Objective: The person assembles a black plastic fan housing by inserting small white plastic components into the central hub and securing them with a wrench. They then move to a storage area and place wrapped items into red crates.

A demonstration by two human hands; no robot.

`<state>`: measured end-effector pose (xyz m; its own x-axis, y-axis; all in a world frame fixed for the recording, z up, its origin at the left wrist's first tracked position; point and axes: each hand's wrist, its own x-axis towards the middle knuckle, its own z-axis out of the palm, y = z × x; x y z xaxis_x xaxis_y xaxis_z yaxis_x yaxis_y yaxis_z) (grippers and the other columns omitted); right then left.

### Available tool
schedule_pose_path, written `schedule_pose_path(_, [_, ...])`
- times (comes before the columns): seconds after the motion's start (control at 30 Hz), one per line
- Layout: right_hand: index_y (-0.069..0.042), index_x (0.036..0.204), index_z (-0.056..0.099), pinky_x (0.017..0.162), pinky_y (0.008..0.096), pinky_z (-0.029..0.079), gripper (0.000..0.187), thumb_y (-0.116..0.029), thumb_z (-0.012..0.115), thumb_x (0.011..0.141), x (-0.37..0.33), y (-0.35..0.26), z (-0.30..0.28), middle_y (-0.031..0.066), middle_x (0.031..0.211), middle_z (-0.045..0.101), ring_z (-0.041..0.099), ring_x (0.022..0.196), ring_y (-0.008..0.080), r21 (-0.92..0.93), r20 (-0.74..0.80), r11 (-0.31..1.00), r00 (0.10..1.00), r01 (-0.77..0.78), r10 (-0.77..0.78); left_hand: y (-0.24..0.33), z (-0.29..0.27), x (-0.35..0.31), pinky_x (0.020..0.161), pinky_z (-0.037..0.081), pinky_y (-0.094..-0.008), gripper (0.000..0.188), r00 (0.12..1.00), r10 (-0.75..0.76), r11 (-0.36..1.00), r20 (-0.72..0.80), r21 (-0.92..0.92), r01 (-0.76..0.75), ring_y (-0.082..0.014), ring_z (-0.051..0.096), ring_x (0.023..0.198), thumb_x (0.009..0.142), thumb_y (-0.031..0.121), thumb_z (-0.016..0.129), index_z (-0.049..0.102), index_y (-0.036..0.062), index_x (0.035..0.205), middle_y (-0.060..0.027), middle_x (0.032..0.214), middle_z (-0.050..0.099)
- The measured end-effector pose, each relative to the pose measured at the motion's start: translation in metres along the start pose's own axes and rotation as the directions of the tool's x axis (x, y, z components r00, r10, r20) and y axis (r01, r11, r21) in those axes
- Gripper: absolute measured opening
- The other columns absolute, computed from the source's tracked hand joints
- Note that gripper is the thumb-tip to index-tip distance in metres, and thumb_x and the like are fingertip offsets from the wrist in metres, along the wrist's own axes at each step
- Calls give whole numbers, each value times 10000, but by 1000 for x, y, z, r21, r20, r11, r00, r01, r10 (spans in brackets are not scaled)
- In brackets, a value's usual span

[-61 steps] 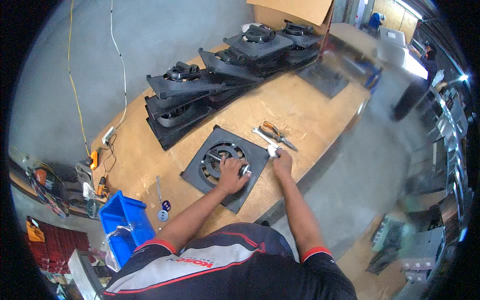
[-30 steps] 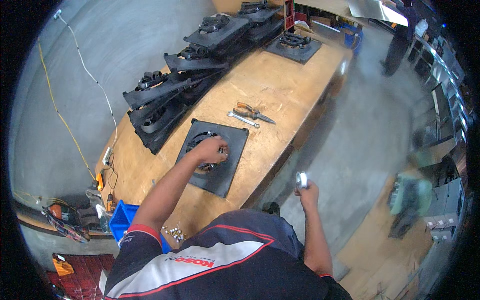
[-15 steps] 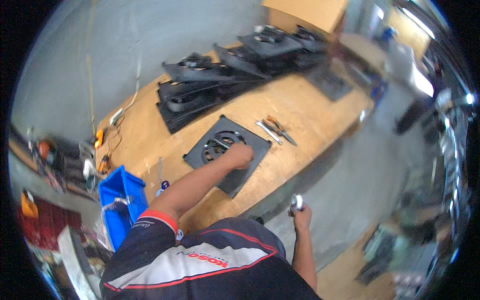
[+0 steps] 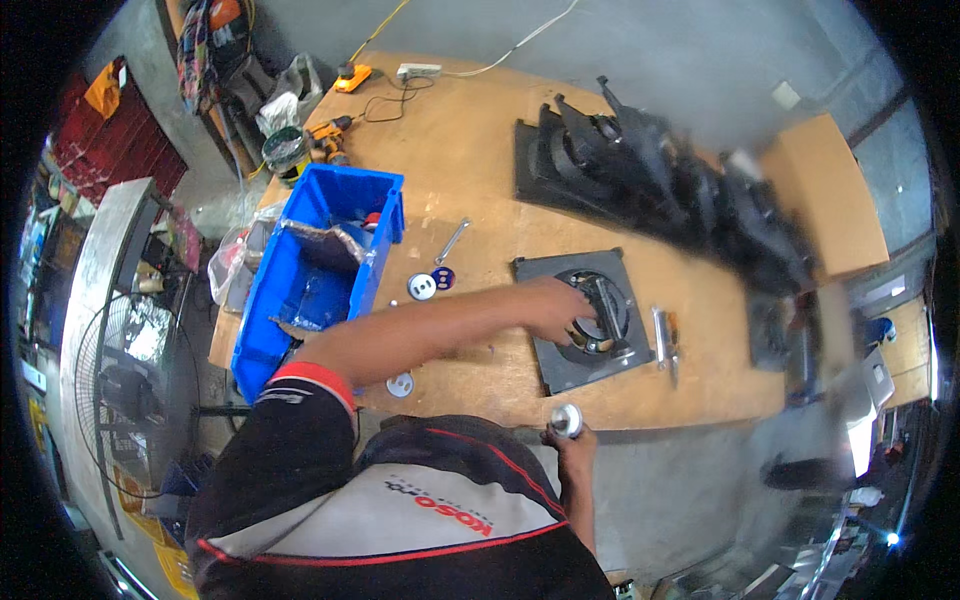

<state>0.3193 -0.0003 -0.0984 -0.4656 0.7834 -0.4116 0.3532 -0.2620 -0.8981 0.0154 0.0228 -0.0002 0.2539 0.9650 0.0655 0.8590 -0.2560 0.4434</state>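
Observation:
A black square plate (image 4: 570, 375) with a round opening lies on the wooden table. A dark bar (image 4: 607, 308) crosses the ring in its middle. My left hand (image 4: 556, 310) is over the ring, fingers bent down at the bar's near side; what the fingertips hold is hidden. My right hand (image 4: 572, 446) is low in front of the table's near edge, closed around a silver round metal part (image 4: 567, 420). To the right of the plate lie a wrench (image 4: 659, 338) and orange-handled pliers (image 4: 673, 345).
On the left stands a blue bin (image 4: 262, 318), with a wrench (image 4: 453, 241) and round discs (image 4: 421, 286) beside it. Behind it sits an orange drill (image 4: 330, 138). Stacked black plates (image 4: 640, 165) and a cardboard box (image 4: 830, 195) occupy the back right.
The view has swung left, bringing the whole blue bin and the drill into sight. My left hand stays at the plate; my right hand still holds the silver part.

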Motion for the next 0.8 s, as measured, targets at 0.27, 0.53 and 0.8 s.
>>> schedule_pose_path(0.27, [35,956,677,665,311,577,138,-25,722,841,50,-14,91,92,812,708,695,705,178,-239,338,942,930,237,-148,-66,39,-157,755,550,-479,322,692,-515,856,506,273,438,-351,700,899,696,203,772,751,79,992,-165,953,730])
schedule_pose_path(0.53, [25,966,676,655,322,584,161,10,721,813,51,-71,121,121,826,723,714,723,199,-53,365,971,910,232,-198,-52,90,-154,694,573,-463,338,669,-470,878,576,387,283,-326,723,887,606,147,838,774,49,923,-160,951,745])
schedule_pose_path(0.8, [-23,968,715,679,363,550,197,-12,673,776,88,-24,120,155,799,701,693,725,256,-500,270,719,876,482,-399,-65,89,-149,686,576,-446,327,676,-489,867,551,391,309,-307,727,877,615,118,822,779,60,934,-148,964,747])
